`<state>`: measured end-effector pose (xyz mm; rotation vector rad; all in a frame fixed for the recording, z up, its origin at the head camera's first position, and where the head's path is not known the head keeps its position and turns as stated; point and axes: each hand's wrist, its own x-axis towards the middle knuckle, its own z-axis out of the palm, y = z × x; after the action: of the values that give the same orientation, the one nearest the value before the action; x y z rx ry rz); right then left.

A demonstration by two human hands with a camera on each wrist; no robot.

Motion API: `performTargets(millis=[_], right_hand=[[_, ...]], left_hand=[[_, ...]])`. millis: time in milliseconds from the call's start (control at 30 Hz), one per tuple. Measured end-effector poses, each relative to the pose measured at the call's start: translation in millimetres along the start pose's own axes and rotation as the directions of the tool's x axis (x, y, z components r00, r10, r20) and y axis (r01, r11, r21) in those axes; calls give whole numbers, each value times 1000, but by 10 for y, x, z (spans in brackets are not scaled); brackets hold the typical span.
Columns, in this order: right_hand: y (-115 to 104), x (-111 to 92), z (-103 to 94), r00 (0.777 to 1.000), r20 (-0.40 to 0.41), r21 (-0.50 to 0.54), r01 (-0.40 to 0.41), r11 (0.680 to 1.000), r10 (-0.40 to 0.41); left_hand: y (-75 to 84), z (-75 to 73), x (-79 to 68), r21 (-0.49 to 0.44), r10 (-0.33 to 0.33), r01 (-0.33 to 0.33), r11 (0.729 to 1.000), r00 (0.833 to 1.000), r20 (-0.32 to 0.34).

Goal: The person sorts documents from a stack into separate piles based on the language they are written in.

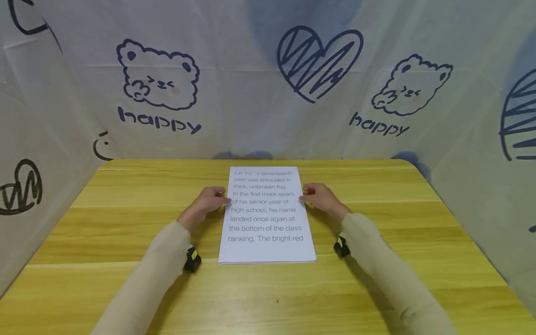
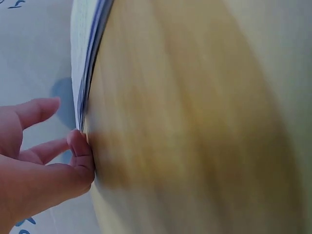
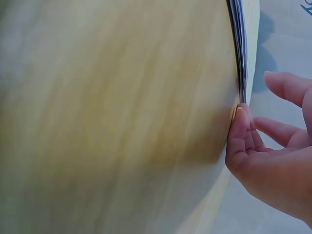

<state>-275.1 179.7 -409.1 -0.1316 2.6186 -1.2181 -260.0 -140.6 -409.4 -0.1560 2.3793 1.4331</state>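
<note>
A stack of white paper sheets (image 1: pixel 266 251), its top sheet printed with lines of large grey text, lies in the middle of the table. At its left edge is my left hand (image 1: pixel 208 200), fingertips right at the sheets' side. My right hand (image 1: pixel 322 197) mirrors it at the right edge. Close up in the left wrist view, a lower fingertip (image 2: pixel 78 141) meets the layered paper edge (image 2: pixel 87 68) near the tabletop, while another finger stands apart above. Likewise in the right wrist view, fingertips (image 3: pixel 239 122) touch the paper edge (image 3: pixel 239 48), with one finger held away.
The wooden table (image 1: pixel 125 232) ends at a white cloth backdrop (image 1: pixel 238 93) with drawn bears, hearts and the word happy. Small black devices with yellow marks sit at the left wrist (image 1: pixel 193 259) and the right wrist (image 1: pixel 341 246).
</note>
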Motion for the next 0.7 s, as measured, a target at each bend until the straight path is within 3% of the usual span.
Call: performTargets(millis=[367, 700], right_hand=[[30, 59, 47, 999, 43, -47, 12, 999, -11], [18, 57, 62, 999, 54, -46, 6, 999, -4]], left_hand=[[44, 37, 30, 102, 28, -33, 994, 999, 45], [52, 61, 61, 68, 15, -19, 998, 998, 55]])
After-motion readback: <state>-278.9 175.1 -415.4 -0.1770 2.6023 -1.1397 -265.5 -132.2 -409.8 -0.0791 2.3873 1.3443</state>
